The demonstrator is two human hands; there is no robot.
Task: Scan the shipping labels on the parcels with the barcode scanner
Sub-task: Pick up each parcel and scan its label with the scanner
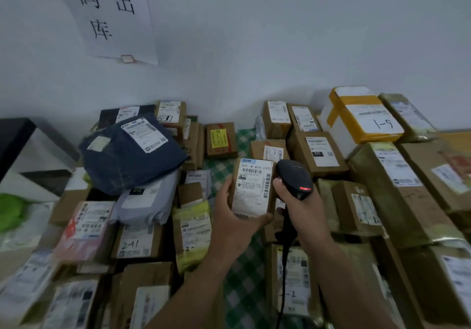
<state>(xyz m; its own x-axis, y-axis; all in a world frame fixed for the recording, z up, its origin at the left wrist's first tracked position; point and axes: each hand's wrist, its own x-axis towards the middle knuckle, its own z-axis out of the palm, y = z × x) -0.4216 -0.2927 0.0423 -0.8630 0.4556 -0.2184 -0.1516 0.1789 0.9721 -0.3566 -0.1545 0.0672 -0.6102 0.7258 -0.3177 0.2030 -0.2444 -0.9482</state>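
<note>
Boxes (397, 188) crowd left and right, only a checked cloth (221, 170) strip bare mid-frame; there, left hand (230, 216) cups a parcel (252, 188), label up, thumb along its left edge; right hand (293, 201) wraps the scanner (294, 178) just beside its right edge.

Sign (112, 15): upper rows cut off by the top edge.
Box (251, 196): rear face hidden, and most fingers of the left hand (229, 216) lie behind it. Fine print on its label (254, 175) is too small to read.
Scanner (294, 178): handle hidden inside the right hand (293, 201); the scan window faces away.
Cable (284, 265): leaves at the bottom edge.
Parcels (28, 277) at lower left: blurred, labels illegible.
Green item (10, 211): cut off by the left edge; kind cannot be told.
</note>
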